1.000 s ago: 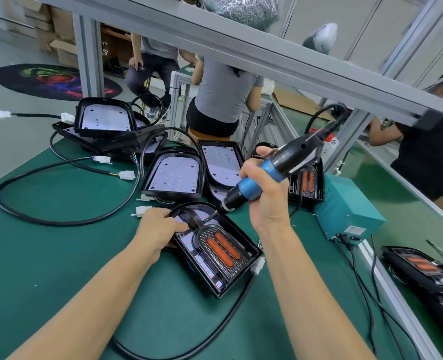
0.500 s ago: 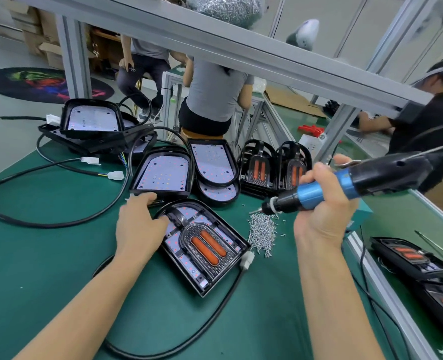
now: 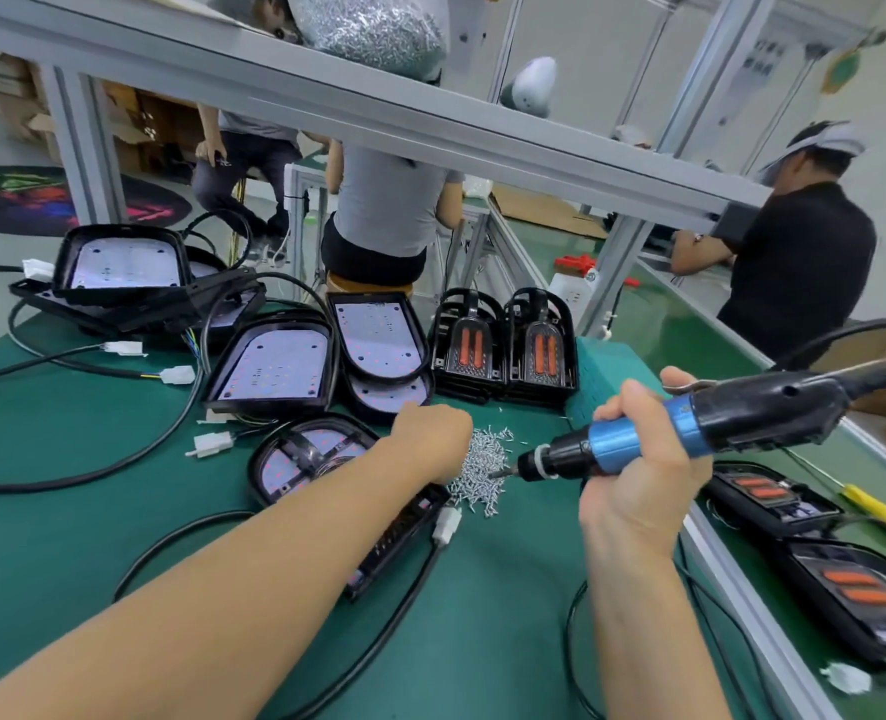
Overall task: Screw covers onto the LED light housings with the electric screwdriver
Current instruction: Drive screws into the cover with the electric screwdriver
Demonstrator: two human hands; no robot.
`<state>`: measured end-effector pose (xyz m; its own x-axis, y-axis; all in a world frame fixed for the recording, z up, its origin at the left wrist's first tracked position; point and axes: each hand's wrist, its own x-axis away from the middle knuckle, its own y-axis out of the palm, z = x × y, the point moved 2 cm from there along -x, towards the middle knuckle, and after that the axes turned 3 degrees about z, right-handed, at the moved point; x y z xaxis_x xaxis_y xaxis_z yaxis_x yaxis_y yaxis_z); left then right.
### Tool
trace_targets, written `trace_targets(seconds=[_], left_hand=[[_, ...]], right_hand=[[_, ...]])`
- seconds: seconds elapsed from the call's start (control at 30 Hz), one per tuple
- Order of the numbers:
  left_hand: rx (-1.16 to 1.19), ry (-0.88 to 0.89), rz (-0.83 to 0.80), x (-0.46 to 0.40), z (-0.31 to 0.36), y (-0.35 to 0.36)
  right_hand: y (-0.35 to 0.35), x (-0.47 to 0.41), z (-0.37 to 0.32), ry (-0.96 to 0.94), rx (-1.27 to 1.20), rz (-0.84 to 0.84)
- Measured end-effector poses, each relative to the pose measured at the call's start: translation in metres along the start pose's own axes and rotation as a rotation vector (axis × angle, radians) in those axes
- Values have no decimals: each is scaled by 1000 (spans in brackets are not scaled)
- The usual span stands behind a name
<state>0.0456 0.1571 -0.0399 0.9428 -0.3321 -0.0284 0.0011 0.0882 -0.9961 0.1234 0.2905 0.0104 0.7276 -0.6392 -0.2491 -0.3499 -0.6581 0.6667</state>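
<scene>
Head cam, looking down at the green bench mat (image 3: pixel 67 433). The right hand (image 3: pixel 638 475) is wrapped tight around the blue-and-black electric screwdriver (image 3: pixel 690 428), which lies nearly level, bit pointing left and dipped into the loose pile of small silver screws (image 3: pixel 482 470). The left hand (image 3: pixel 430 439) reaches across to the left edge of that same pile, knuckles up; the fingers are tucked under so I can't tell if it's pinching a screw. The left forearm crosses over the black oval LED light housing with its cover on (image 3: pixel 300 454), hiding most of the cover. More open black housings with pale LED boards (image 3: pixel 274 366) sit behind it, and two black covers with orange strips (image 3: pixel 503 345) stand just beyond the screws.
</scene>
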Motion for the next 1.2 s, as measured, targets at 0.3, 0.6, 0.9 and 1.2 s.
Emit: trace_targets(seconds=[0.3, 0.6, 0.9, 1.2], left_hand=[[-16, 20, -119, -7, 9, 15], [-151, 58, -152, -9, 15, 19], [-194, 102, -196, -7, 27, 17], [-114, 31, -119, -2, 24, 19]], right_hand=[[-12, -9, -5, -46, 70, -31], [-12, -9, -5, -38, 91, -29], [-12, -9, -6, -43, 57, -56], [-11, -8, -8, -71, 94, -44]])
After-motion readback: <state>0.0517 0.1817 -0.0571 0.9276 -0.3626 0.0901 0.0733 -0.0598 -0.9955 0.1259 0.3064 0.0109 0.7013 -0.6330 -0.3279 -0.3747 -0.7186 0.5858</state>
